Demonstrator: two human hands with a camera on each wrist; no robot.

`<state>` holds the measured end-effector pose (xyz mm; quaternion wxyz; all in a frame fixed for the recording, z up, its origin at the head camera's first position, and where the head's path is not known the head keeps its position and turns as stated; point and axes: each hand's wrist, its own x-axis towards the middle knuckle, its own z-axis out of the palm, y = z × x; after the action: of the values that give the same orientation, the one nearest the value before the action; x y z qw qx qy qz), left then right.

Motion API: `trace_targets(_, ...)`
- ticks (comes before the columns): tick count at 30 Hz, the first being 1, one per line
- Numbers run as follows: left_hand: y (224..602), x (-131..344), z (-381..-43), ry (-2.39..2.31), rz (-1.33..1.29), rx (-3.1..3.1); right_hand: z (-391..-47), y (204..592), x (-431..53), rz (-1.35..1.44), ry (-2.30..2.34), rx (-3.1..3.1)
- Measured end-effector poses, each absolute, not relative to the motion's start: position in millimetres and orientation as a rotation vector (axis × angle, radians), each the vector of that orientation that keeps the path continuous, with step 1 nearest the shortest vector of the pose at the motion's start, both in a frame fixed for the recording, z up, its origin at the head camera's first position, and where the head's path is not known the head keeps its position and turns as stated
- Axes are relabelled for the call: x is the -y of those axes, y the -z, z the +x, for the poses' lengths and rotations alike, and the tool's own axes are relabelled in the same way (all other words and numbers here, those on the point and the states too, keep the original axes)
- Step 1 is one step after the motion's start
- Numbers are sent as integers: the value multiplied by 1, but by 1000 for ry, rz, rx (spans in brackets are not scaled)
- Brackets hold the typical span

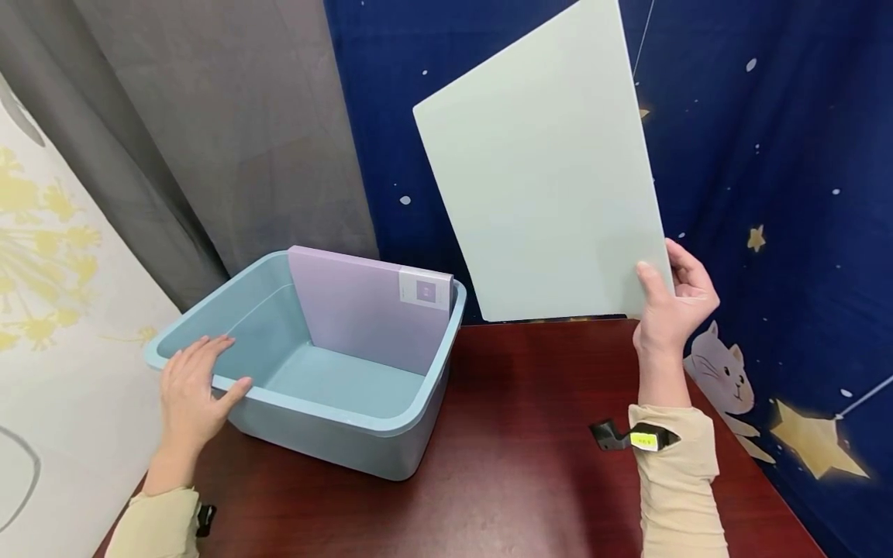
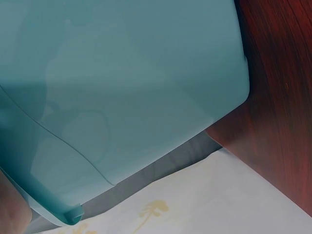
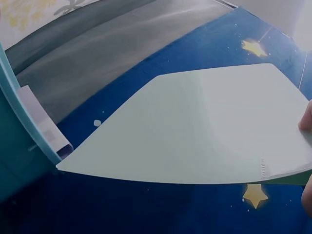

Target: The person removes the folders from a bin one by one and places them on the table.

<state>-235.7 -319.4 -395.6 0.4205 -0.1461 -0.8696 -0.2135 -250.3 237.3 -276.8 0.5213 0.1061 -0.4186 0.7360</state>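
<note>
The right sleeve (image 1: 680, 500) is cropped, the pale board (image 1: 551, 178) hiding some fingers (image 1: 687, 267).

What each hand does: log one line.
left hand: on basin rim | right hand: grips pale panel | purple box: inside basin

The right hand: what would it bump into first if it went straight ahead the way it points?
Most likely the dark blue curtain behind; the pale board that the right hand grips would probably touch it first, though the depth is hard to judge.
</note>
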Motion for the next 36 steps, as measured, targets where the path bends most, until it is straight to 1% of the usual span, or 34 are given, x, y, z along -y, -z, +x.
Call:
trace_targets(20,398,317,-241,542,-372,2184,-221,320,-258,142,-1795,1024)
trace_targets(36,398,319,-241,541,-372,2178,-214,353,-257,39,-1762,1244)
